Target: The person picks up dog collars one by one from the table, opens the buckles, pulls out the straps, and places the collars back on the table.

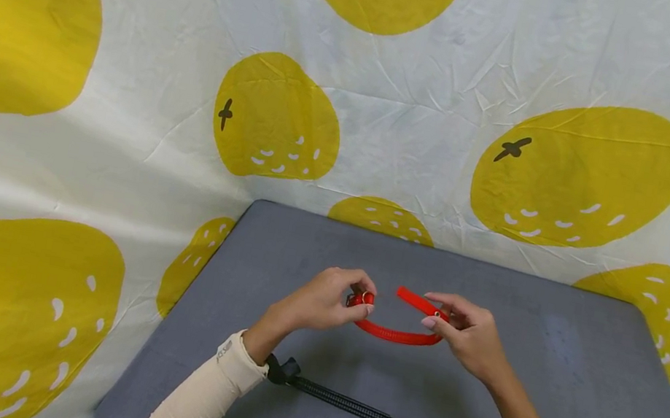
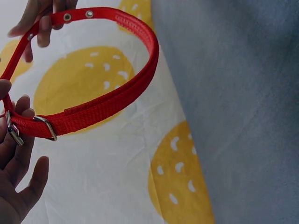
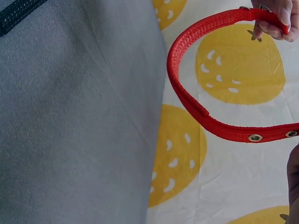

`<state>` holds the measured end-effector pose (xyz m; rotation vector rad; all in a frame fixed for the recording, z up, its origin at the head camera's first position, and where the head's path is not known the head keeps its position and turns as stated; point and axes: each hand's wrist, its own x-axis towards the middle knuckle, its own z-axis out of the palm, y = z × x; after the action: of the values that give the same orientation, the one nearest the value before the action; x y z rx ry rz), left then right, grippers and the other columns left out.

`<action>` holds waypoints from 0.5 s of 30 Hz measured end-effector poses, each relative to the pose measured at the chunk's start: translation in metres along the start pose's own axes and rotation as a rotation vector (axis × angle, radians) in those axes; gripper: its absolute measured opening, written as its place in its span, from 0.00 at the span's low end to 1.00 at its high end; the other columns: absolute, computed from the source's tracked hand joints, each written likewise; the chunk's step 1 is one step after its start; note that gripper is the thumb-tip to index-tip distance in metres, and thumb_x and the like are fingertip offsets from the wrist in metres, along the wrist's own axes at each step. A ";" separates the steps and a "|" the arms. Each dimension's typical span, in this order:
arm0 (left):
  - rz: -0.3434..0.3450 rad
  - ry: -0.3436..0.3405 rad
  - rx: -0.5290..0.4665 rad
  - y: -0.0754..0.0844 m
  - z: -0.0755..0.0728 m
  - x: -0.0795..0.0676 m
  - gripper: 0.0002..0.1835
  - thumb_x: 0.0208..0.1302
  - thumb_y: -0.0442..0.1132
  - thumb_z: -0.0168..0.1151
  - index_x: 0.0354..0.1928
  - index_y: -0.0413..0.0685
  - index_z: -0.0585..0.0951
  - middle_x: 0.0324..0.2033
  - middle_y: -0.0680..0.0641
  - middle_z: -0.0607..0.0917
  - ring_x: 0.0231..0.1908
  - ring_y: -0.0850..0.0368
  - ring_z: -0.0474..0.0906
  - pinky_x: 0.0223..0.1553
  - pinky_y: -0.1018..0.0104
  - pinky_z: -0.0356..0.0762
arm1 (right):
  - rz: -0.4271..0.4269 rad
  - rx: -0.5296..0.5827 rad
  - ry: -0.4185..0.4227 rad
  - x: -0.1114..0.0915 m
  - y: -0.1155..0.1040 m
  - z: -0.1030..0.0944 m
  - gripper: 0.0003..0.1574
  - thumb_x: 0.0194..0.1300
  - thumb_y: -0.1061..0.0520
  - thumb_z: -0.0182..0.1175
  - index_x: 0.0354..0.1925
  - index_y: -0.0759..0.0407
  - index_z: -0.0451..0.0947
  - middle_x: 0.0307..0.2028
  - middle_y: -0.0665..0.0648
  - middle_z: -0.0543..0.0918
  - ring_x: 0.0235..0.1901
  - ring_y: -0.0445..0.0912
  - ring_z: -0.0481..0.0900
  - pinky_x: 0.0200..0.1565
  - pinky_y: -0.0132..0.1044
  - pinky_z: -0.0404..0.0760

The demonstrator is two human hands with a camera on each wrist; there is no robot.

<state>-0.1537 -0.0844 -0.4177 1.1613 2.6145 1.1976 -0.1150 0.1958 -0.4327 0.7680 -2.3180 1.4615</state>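
A red pet collar is held up above the grey surface, bent into a loop. In the head view, my left hand pinches its buckle end between thumb and fingers. A metal buckle and a metal ring show there in the left wrist view. My right hand pinches the other end near the eyelets. The loose strap tip sticks out from the right fingers toward the left hand, apart from the buckle. Most of the right hand is outside the right wrist view.
A black collar with metal eyelets lies across the grey padded surface, between my forearms. Behind and to the left hangs a white cloth printed with large yellow fruit.
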 end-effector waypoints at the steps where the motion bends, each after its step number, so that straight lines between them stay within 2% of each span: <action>1: -0.005 0.008 -0.005 -0.001 0.000 -0.001 0.07 0.67 0.40 0.65 0.44 0.48 0.81 0.32 0.57 0.84 0.33 0.66 0.76 0.34 0.70 0.80 | 0.003 0.000 0.013 0.000 -0.005 -0.001 0.24 0.48 0.79 0.69 0.46 0.71 0.82 0.25 0.50 0.82 0.15 0.40 0.75 0.18 0.28 0.72; 3: -0.012 0.028 -0.015 -0.003 -0.001 -0.002 0.07 0.67 0.40 0.65 0.44 0.48 0.81 0.32 0.57 0.84 0.34 0.66 0.76 0.36 0.68 0.80 | -0.003 -0.003 0.030 0.001 -0.014 -0.004 0.23 0.49 0.80 0.67 0.46 0.74 0.81 0.24 0.53 0.81 0.12 0.38 0.71 0.16 0.28 0.70; 5: -0.024 0.051 -0.029 -0.005 -0.002 -0.004 0.07 0.67 0.40 0.65 0.44 0.47 0.81 0.33 0.57 0.83 0.35 0.65 0.77 0.38 0.63 0.82 | -0.017 -0.010 0.039 -0.001 -0.014 -0.006 0.23 0.51 0.81 0.65 0.48 0.75 0.80 0.24 0.56 0.80 0.10 0.38 0.69 0.14 0.28 0.70; 8: -0.048 0.094 -0.043 -0.009 -0.002 -0.009 0.08 0.67 0.41 0.65 0.45 0.48 0.80 0.35 0.56 0.83 0.37 0.64 0.78 0.40 0.61 0.82 | -0.030 -0.032 0.061 -0.004 -0.012 -0.009 0.24 0.53 0.82 0.62 0.50 0.76 0.78 0.24 0.63 0.80 0.08 0.41 0.69 0.14 0.29 0.72; 11: -0.066 0.141 -0.051 -0.013 -0.004 -0.014 0.09 0.67 0.41 0.66 0.46 0.47 0.80 0.36 0.56 0.84 0.39 0.63 0.79 0.42 0.65 0.82 | -0.011 -0.057 0.077 -0.007 -0.011 -0.013 0.23 0.54 0.82 0.61 0.50 0.75 0.77 0.26 0.66 0.83 0.10 0.41 0.70 0.15 0.29 0.74; 12: -0.066 0.154 -0.051 -0.015 -0.004 -0.016 0.10 0.67 0.41 0.66 0.46 0.46 0.80 0.37 0.56 0.84 0.40 0.63 0.79 0.42 0.66 0.81 | 0.000 -0.062 0.080 -0.008 -0.010 -0.014 0.22 0.55 0.82 0.61 0.49 0.75 0.76 0.27 0.66 0.84 0.10 0.41 0.71 0.16 0.29 0.74; 15: -0.073 0.191 -0.052 -0.021 -0.006 -0.020 0.10 0.68 0.40 0.65 0.47 0.46 0.79 0.37 0.55 0.83 0.40 0.62 0.79 0.41 0.67 0.80 | 0.040 -0.084 0.079 -0.012 -0.007 -0.019 0.17 0.58 0.80 0.61 0.47 0.73 0.75 0.30 0.57 0.88 0.11 0.40 0.72 0.17 0.30 0.76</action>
<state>-0.1540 -0.1102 -0.4324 0.9785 2.7138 1.4186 -0.1021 0.2132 -0.4250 0.6333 -2.3317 1.3754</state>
